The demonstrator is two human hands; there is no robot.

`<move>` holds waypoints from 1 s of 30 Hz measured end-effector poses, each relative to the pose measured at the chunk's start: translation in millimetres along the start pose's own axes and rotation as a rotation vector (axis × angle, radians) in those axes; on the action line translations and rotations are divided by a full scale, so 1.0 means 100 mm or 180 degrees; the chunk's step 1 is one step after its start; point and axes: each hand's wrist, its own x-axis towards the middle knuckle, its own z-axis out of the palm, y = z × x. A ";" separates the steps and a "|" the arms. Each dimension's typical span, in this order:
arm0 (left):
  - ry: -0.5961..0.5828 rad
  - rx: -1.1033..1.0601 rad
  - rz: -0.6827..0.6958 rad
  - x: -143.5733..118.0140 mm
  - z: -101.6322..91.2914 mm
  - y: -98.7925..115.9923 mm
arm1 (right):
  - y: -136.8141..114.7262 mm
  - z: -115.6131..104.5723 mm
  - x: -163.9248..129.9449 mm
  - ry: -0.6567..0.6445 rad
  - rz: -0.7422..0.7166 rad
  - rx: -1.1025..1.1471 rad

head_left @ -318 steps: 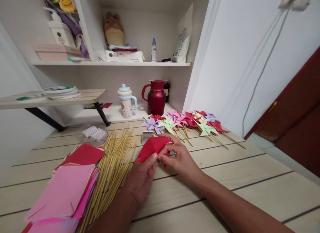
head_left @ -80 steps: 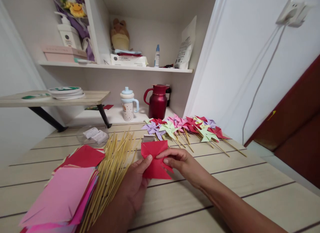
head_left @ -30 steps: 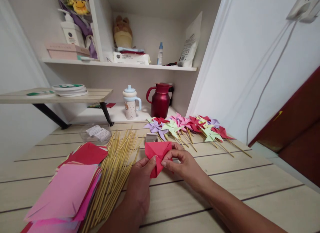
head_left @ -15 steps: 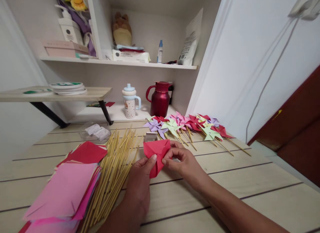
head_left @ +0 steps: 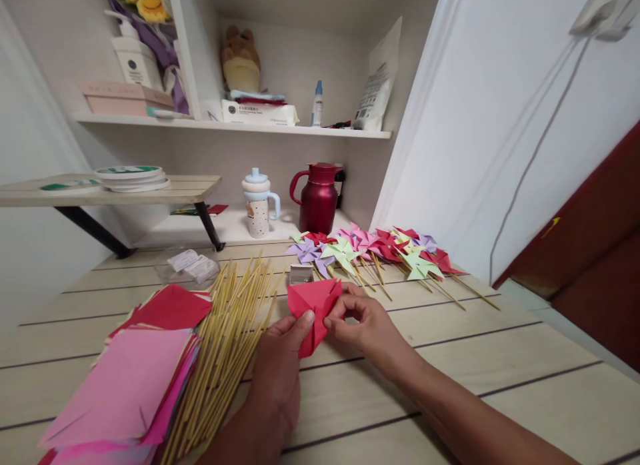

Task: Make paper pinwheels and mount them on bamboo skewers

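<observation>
Nothing worn here as far as I can see: the left hand and the right hand are bare, no rings, no watch, no bracelet. Both forearms run bare to the bottom edge of the frame (so no sleeve shows). Nails look short and plain.

plank table: sticks, paper, pinwheels

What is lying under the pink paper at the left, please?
Under the pink paper lie more sheets, pink and red edges showing, with red paper sticking out behind. How many sheets there are is covered.
</observation>
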 end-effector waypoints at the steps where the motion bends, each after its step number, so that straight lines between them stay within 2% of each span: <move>1: -0.0004 -0.0003 -0.0002 0.01 0.00 -0.01 | 0.00 0.00 0.00 0.0007 0.0002 -0.0022; 12: 0.0075 0.0089 0.0066 0.04 -0.01 -0.02 | 0.00 -0.02 -0.01 0.0051 -0.0013 -0.0089; 17: 0.0197 -0.0124 0.0166 0.10 -0.06 0.11 | -0.06 -0.18 0.01 0.0606 -0.0139 0.0045; 21: 0.0220 -0.0142 0.0356 0.13 -0.08 0.15 | -0.07 -0.24 0.04 0.0877 0.0143 0.0685; 23: 0.0168 -0.0082 0.0345 0.15 -0.08 0.14 | -0.05 -0.21 0.05 0.0699 0.0478 0.1016; 25: 0.0120 0.0046 0.0304 0.15 -0.09 0.12 | -0.03 -0.18 0.05 0.0287 0.0748 0.1291; 28: 0.0146 0.0264 0.0278 0.14 -0.09 0.10 | -0.04 -0.14 0.05 -0.0399 0.0766 0.1602; 30: 0.0180 0.0388 0.0297 0.12 -0.08 0.10 | -0.07 -0.13 0.05 -0.0629 0.0691 0.1653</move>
